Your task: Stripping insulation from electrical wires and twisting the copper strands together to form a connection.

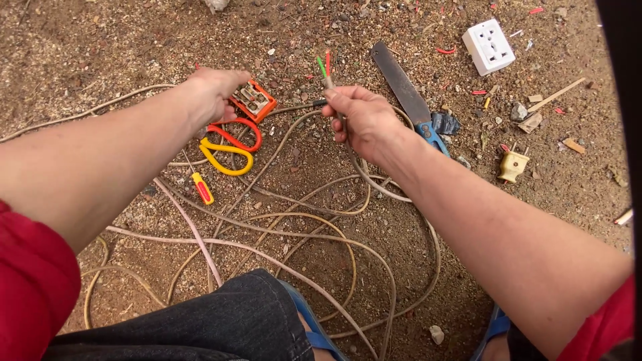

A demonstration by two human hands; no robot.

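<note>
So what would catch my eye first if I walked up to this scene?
Probably the right hand in the middle, pinching a grey cable whose green and red wire ends stick up. Beside it, the left hand rests on an orange plug part, above red and yellow scissors. At upper right, a white socket lies on the dirt.

bare sandy dirt ground (100,47), small stones, even daylight

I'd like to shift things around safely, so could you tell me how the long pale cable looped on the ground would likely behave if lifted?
The pale cable lies in loose overlapping loops, so it probably hangs floppy and drags. It crosses itself often, so it may snag or tangle. The right hand holds one end, so pulling would likely tug against that grip.
</note>
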